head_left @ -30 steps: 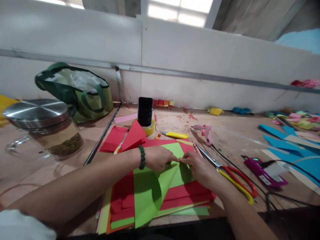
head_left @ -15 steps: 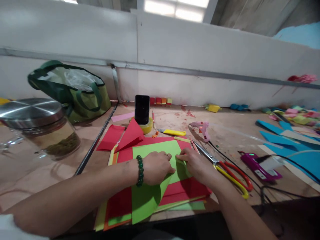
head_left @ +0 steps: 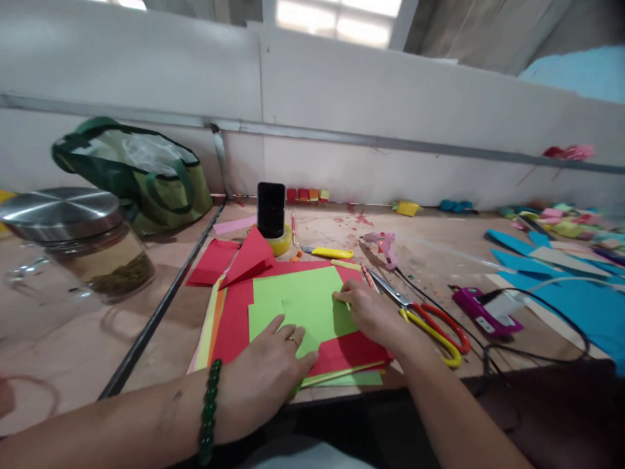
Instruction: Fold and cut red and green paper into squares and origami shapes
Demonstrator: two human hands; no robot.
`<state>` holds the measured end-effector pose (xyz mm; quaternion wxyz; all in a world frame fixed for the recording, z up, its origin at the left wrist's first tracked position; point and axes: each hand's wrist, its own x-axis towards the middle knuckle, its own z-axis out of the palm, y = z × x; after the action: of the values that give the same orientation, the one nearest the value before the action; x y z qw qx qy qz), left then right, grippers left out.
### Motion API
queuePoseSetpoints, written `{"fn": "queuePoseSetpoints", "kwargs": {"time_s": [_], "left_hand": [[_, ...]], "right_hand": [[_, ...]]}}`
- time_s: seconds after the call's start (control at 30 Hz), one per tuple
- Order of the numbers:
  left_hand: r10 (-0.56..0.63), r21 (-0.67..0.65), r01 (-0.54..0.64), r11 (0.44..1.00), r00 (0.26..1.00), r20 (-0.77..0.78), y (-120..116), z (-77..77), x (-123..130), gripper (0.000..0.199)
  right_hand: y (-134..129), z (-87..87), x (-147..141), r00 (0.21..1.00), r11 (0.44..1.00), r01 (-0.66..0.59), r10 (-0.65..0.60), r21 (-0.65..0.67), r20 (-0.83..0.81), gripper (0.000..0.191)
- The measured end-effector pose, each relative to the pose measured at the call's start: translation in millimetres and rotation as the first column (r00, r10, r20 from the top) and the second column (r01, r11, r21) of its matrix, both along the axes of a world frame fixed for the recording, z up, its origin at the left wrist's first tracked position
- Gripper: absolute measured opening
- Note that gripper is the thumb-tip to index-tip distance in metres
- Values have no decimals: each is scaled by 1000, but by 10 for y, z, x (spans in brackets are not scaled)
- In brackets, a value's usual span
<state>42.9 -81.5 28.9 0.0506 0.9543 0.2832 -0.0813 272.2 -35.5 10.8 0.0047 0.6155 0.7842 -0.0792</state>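
A light green sheet of paper point(head_left: 305, 296) lies on a stack topped by red paper point(head_left: 234, 326). My left hand point(head_left: 268, 365), with a green bead bracelet and a ring, rests with fingers apart on the sheet's near left part. A narrow slit or edge line runs through the green near its fingertips. At the sheet's right side, my right hand point(head_left: 374, 312) has curled fingers pinching the green paper; the fingertips are partly hidden. Just right of that hand lie large scissors point(head_left: 415, 312) with red and yellow handles.
Behind the stack are a phone point(head_left: 271, 208) propped on a tape roll point(head_left: 280, 244), a yellow cutter point(head_left: 332, 253) and a pink glue gun point(head_left: 383, 246). A purple power strip point(head_left: 483, 312) with cables sits right. A glass jar point(head_left: 97, 254) and a green bag point(head_left: 170, 202) stand left.
My left hand has slid toward me and left, from the sheet's middle to its near edge. The green flap that was raised now lies flatter. My right hand stays at the right side.
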Motion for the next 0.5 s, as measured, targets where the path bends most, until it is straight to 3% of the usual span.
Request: {"fn": "queuePoseSetpoints", "kwargs": {"time_s": [0.17,0.43,0.5], "left_hand": [[82,54,-84,995,996,28,-228,-101,-80,41],[137,262,-156,952,986,92,-517,-550,-220,48],[126,290,-156,944,985,119,-563,-634,-257,46]], "right_hand": [[-5,12,-22,1000,1000,-3,3,12,25,41],[-69,29,-50,1000,998,-25,24,57,20,36],[-91,20,-85,1000,997,-27,27,75,9,44]]}}
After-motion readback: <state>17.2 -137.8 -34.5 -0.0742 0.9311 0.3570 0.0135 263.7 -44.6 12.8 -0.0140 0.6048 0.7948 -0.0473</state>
